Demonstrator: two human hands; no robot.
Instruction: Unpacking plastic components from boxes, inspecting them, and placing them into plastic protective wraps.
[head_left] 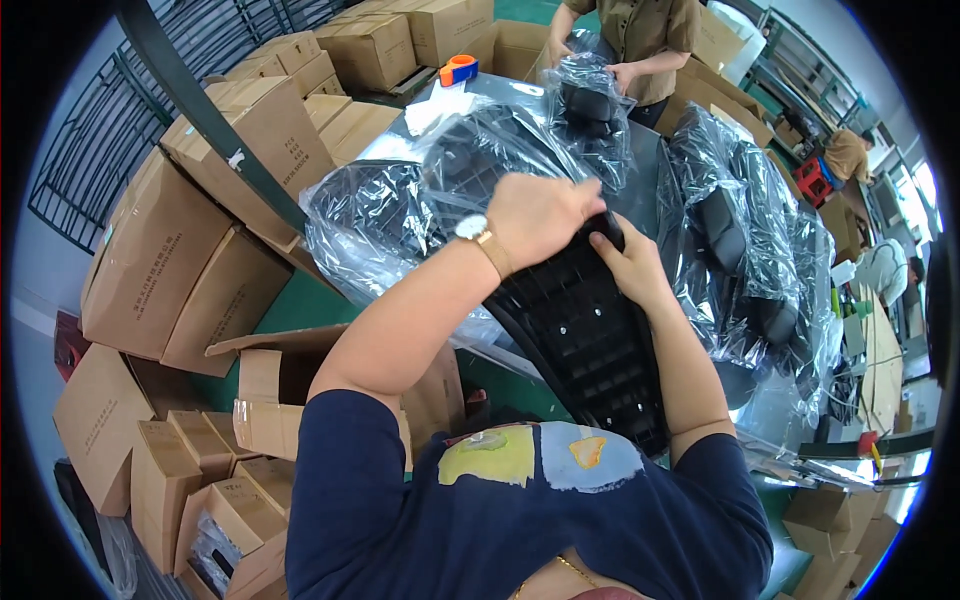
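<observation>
A long black plastic panel [580, 325] with a ribbed grid and several shiny metal fittings is tilted in front of me, its lower end near my chest. My right hand [636, 262] grips its far end, thumb on the near side. At that same end my left hand [540, 215] is closed, reaching across from the left with a watch [471, 227] on the wrist. What its fingers pinch is hidden. Just beyond lies a clear plastic bag [370, 205] over another black gridded part, reaching under my left hand.
More bagged black parts [735, 225] cover the table's right side. An orange-and-blue tape dispenser [459, 70] sits at the far edge. Across the table a person [645, 45] handles a bagged part [590, 100]. Cardboard boxes [150, 260] are stacked at left beside a dark metal post [210, 115].
</observation>
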